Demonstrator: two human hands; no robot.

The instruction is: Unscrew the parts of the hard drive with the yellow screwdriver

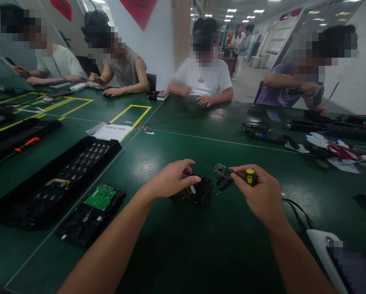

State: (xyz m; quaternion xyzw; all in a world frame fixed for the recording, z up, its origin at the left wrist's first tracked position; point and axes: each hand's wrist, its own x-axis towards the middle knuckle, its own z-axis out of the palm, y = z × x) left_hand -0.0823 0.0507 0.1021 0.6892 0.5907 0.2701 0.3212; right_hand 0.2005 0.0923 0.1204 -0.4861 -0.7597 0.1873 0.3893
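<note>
A black hard drive (198,194) lies on the green table (201,245) in front of me. My left hand (170,179) rests on its left edge, fingers curled onto it. My right hand (258,192) is closed round a screwdriver with a yellow and black handle (250,177), and its fingertips also pinch a small dark green circuit board (222,175), lifted just right of the drive.
A long black parts tray (57,179) and a second drive with a green board (92,212) lie at the left. Red scissors (342,152), cables (259,130) and cloths sit at the right. Several people sit along the far side. A white object (326,249) lies near my right forearm.
</note>
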